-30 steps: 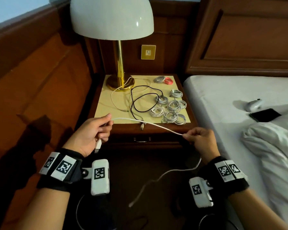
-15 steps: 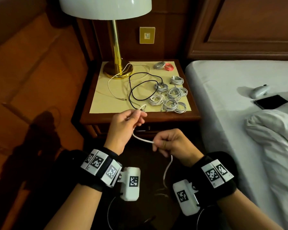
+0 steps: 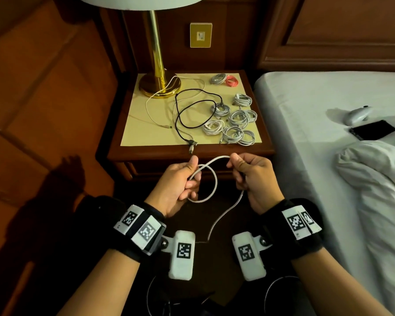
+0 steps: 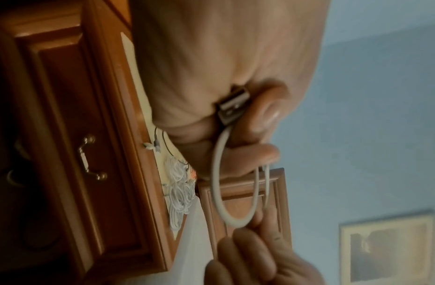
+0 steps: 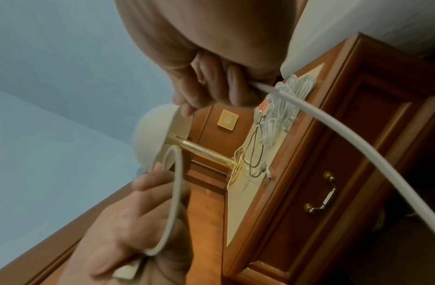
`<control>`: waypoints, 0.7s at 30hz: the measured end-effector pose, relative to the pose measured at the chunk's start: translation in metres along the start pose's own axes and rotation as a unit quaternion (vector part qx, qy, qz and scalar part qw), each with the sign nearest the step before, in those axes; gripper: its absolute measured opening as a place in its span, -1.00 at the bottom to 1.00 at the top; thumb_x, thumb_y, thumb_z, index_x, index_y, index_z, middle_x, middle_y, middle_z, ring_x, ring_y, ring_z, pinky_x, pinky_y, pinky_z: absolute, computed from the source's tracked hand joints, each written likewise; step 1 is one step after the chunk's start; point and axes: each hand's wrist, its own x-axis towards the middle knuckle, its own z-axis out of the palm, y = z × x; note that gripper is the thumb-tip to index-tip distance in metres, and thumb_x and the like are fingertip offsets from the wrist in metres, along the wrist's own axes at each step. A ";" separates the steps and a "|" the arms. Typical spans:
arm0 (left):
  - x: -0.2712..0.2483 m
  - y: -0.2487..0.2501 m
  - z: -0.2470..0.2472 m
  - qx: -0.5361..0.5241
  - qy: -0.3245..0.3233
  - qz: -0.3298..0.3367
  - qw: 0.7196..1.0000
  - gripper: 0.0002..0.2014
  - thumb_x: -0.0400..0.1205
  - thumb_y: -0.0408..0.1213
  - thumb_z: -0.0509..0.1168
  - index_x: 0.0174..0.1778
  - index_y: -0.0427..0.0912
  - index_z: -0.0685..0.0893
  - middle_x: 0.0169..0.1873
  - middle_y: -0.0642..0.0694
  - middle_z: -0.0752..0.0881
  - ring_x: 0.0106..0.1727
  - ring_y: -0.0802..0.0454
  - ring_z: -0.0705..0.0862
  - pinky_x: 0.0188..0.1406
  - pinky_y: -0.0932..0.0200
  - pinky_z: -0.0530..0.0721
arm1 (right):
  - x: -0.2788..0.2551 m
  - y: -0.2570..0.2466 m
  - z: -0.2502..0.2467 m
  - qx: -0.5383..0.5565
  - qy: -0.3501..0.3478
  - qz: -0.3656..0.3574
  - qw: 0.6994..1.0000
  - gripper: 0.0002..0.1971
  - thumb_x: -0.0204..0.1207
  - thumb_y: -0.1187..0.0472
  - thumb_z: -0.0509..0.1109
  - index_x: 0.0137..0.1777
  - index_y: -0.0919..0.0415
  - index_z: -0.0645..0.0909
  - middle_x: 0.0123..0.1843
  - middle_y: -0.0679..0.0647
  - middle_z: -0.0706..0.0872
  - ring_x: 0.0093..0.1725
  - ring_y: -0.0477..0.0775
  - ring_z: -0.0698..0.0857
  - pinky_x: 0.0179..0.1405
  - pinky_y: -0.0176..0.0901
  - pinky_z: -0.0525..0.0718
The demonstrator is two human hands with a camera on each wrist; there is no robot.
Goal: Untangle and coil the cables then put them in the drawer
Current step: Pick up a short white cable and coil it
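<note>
Just in front of the wooden bedside desk (image 3: 192,153), the left hand (image 3: 178,185) has its grip clamped on a thin white round-section cable (image 3: 214,179): thumb and fingers pinch one finished loop, and the left wrist view shows the metal USB plug (image 4: 232,105) tucked against the palm under a curled finger. The right hand (image 3: 252,176) is likewise closed on the same cable, pinching the next stretch just beside the left thumb, while the free tail sags from it toward the floor. To coil well from here, I would feed each new turn into the left pinch at the size of the first loop, letting the cable roll slightly between the right fingertips so no twist builds up, and keep the tail running loosely through the right hand. On the desk top, a loose black cable (image 3: 192,110) and another loose white cable (image 3: 153,106) lie beside the brass lamp base (image 3: 160,85), with coiled white cable bundles (image 3: 235,124) further toward the bed. The drawer (image 4: 72,146) beneath the top looks closed.
</note>
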 end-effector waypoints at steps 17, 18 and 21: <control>0.003 0.009 -0.013 -0.198 0.102 0.147 0.964 -0.66 0.79 -0.20 0.02 -0.31 -0.13 0.47 -0.59 0.04 0.34 -0.55 0.13 0.33 -0.24 0.22 0.43 | -0.014 0.036 0.014 -0.279 -0.041 0.001 0.959 -0.81 0.56 0.19 0.44 -0.29 0.16 0.72 -0.56 -0.01 0.61 -0.67 -0.24 0.45 -0.59 -0.40 0.39; 0.005 0.007 -0.011 -0.138 0.110 0.159 0.971 -0.66 0.79 -0.20 0.02 -0.30 -0.14 0.48 -0.58 0.03 0.38 -0.54 0.12 0.38 -0.23 0.20 0.42 | -0.015 0.033 0.019 -0.308 -0.067 -0.009 0.949 -0.80 0.55 0.17 0.45 -0.30 0.17 0.73 -0.57 -0.02 0.60 -0.67 -0.23 0.46 -0.59 -0.40 0.41; 0.008 0.000 -0.009 0.046 0.122 0.179 0.975 -0.67 0.79 -0.25 0.04 -0.27 -0.19 0.55 -0.45 -0.04 0.59 -0.45 0.12 0.61 -0.28 0.35 0.55 | -0.020 0.015 0.030 -0.362 -0.150 -0.040 0.919 -0.83 0.54 0.15 0.47 -0.24 0.19 0.76 -0.52 -0.06 0.64 -0.59 -0.24 0.55 -0.51 -0.41 0.52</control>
